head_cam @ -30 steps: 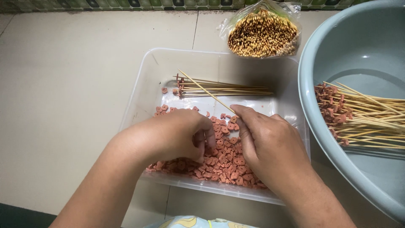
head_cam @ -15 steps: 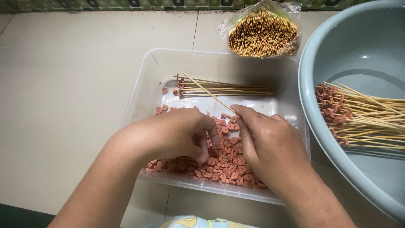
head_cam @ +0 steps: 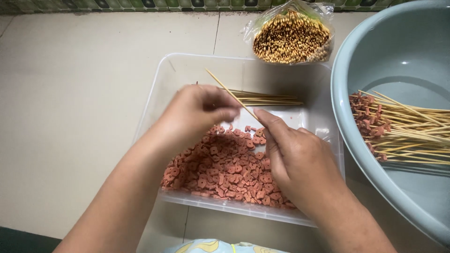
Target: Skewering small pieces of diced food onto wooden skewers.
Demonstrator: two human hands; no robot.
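The right hand point(head_cam: 300, 164) has its grip closed on a bamboo skewer point(head_cam: 232, 95), which slants up and away over the clear plastic tub point(head_cam: 187, 70). The left hand point(head_cam: 199, 110) meets the skewer with fingertips pinched together (what they pinch is hidden). Below lie pink sausage slices point(head_cam: 225, 171). Loaded skewers point(head_cam: 398, 126) rest in the grey basin point(head_cam: 375, 51).

I note even, soft overhead light, faint shadows under my left hand point(head_cam: 199, 112), mild sheen on the basin point(head_cam: 375, 61), slight motion blur at fingers point(head_cam: 229, 112), overall sharp focus.
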